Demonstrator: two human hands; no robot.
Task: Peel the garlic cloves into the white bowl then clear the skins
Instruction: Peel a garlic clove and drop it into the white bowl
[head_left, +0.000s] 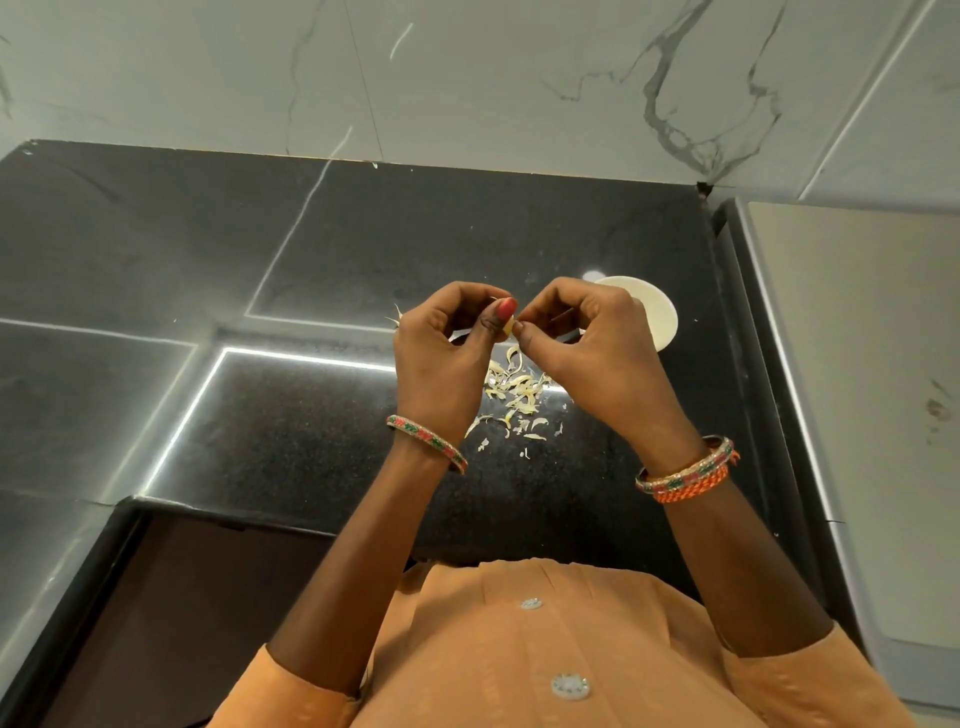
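Both hands are raised above the black counter (322, 249) and meet over it. The left hand (447, 358) has its fingers curled and pinches a small garlic clove (509, 327) between thumb and fingertips; the right hand (587, 343), fingers also curled, pinches the same clove from the other side, so the two thumbs nearly touch. Only a sliver of the clove shows between them.

The white bowl (657, 317) stands on the counter just behind the right hand, which covers its left part; what lies inside it cannot be seen. A loose scatter of skins (517, 395) lies on the counter below the hands, between the wrists, and a few wisps (395, 317) stick out behind the left hand.

The counter runs back to a marble-patterned wall (467, 78). To the right of the bowl, a narrow strip of counter ends at a raised edge with a pale surface (857, 364) beyond it. To the left the counter lies open and wide, with bright strips of reflected light across it. Its near edge steps down to a dark recess (197, 597) at lower left. Bangles (427, 441) circle both wrists, and an orange garment (519, 649) fills the bottom of the view.
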